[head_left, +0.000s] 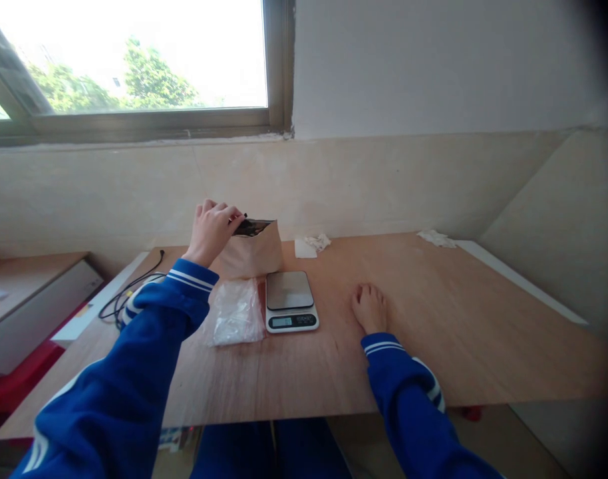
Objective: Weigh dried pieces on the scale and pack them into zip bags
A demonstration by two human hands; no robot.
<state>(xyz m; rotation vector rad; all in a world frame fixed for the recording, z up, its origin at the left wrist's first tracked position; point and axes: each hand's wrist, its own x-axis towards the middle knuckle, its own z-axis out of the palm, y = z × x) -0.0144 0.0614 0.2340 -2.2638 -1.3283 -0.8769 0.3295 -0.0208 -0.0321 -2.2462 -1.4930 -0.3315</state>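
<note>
My left hand [215, 229] is at the open top of a brown paper bag [257, 251]. Its thumb and fingers are pinched together, with a tiny dark bit showing at the fingertips; what it is I cannot make out. Dark contents show inside the bag's mouth. In front of the bag sits a white kitchen scale [290, 296] with a metal plate and a lit display. A clear plastic bag [237, 313] lies left of the scale. My right hand [370, 307] rests palm down on the table, right of the scale, holding nothing, its fingers loosely bent.
Black cables [117, 303] lie on the left of the wooden table [434, 332]. Against the wall are a white card [304, 249], a crumpled tissue [318, 242] and another tissue [436, 238]. A window [159, 66] is above; a lower cabinet [39, 306] stands at left.
</note>
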